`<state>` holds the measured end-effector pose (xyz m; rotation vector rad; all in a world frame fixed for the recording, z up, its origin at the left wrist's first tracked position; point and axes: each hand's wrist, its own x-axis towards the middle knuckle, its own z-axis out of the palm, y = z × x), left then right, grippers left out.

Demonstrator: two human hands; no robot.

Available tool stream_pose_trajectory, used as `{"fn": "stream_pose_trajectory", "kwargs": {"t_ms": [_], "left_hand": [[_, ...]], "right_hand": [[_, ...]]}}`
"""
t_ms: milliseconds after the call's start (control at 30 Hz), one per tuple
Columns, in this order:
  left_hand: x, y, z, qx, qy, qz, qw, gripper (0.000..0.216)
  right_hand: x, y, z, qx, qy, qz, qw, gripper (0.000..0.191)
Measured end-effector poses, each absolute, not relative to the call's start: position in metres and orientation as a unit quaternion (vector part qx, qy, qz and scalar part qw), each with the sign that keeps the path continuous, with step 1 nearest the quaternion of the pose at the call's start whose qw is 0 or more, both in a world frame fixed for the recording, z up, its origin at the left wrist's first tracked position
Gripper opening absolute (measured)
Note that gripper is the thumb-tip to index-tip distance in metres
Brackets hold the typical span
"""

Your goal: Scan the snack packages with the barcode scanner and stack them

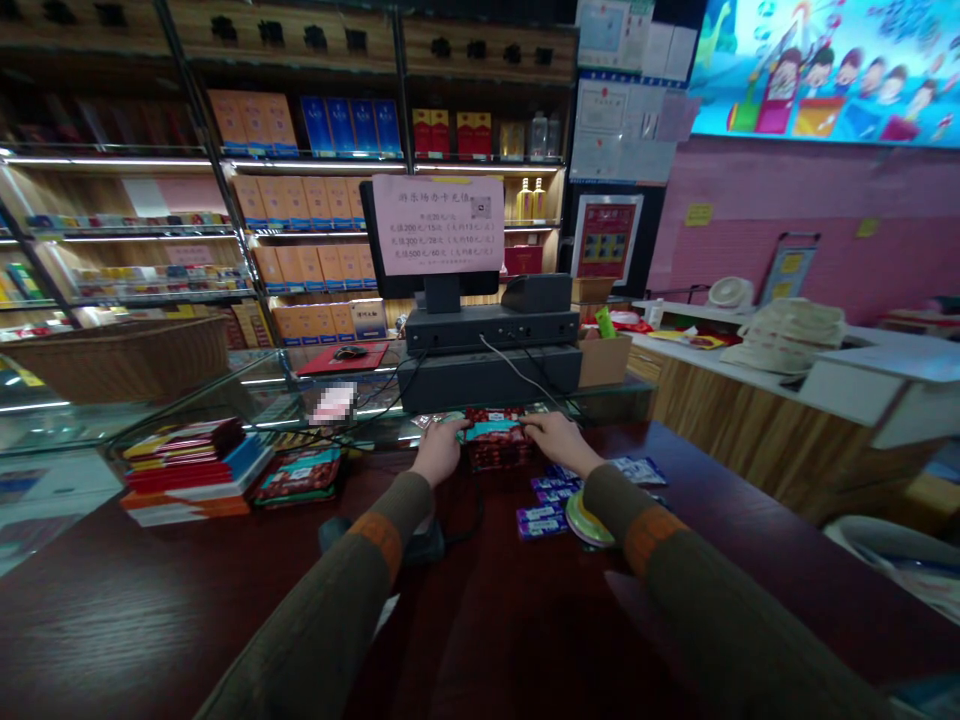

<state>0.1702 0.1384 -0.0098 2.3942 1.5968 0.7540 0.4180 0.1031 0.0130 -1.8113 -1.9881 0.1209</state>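
Observation:
Both my arms reach forward over a dark wooden counter [225, 600]. My left hand [441, 448] and my right hand [551, 434] grip the two ends of a teal-and-red snack packet [491, 432], with fingers curled over its edges. The packet lies on top of a stack of similar red packets [499, 455], just in front of the cash register base [487, 375].
A register screen with a pink notice [439, 225] stands behind the packets. Small purple packets [544, 505] and a round disc [585, 520] lie near my right arm. A stack of flat boxes [191, 470] and another snack bag [300, 475] sit at the left. Shelves of cartons fill the back wall.

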Motion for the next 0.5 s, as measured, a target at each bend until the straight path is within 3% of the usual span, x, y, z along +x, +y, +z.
{"fn": "stream_pose_trajectory", "kwargs": {"t_ms": [500], "left_hand": [[0.173, 0.129, 0.002, 0.797, 0.499, 0.301, 0.161, 0.053]], "right_hand": [[0.415, 0.098, 0.01, -0.634, -0.724, 0.046, 0.266, 0.035]]}}
